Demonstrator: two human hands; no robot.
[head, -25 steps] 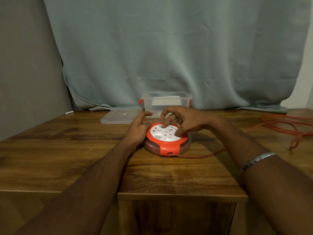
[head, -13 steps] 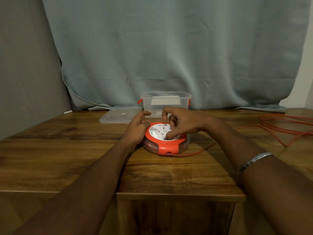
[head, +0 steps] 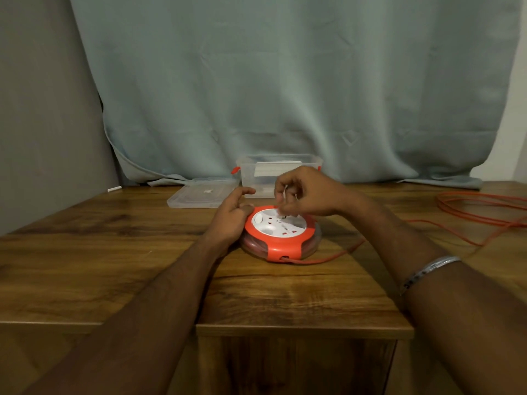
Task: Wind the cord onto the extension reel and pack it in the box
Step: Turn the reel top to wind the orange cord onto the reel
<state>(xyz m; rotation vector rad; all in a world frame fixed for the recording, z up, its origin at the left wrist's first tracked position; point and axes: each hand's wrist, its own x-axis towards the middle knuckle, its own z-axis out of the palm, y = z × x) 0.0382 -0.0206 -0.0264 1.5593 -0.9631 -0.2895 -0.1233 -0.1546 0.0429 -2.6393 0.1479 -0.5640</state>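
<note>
A round orange extension reel [head: 281,243] with a white socket face lies flat on the wooden table [head: 114,252]. My left hand [head: 232,216] presses against the reel's left rim and steadies it. My right hand [head: 305,192] hovers over the far side of the white face, fingers curled down onto it; what they pinch is hidden. An orange cord [head: 336,256] leaves the slot at the reel's front and runs right to loose loops [head: 484,212] at the table's right edge. A clear plastic box [head: 256,178] stands open behind the reel.
The box's clear lid [head: 199,196] lies flat to the left of the box. A pale curtain [head: 285,95] hangs behind the table and drapes onto its back edge. A small white stick [head: 114,189] lies at the far left corner. The table's front edge is stepped.
My right hand has turned around the white face from its near right side to its far side. The cord loops at the right have been drawn in and shifted. My left hand stays put.
</note>
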